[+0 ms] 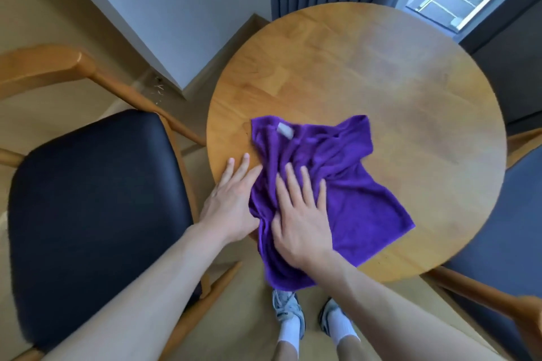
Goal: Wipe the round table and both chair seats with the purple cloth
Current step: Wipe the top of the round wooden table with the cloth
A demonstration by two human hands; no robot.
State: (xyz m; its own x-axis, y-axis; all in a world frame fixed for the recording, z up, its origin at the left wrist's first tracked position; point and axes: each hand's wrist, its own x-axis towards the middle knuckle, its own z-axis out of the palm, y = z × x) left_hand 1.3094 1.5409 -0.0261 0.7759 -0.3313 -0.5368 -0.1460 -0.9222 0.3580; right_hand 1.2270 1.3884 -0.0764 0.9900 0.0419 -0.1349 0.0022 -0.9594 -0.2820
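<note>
Round wooden worktop (366, 73), purple cloth (337, 179) at its near edge.
Right hand (299, 214) flat on cloth, left hand (231, 202) flat beside; wiping underway, far side likely next.

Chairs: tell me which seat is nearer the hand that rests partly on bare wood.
The black chair seat on the left, beside the left hand; the other seat lies across the round table.
</note>
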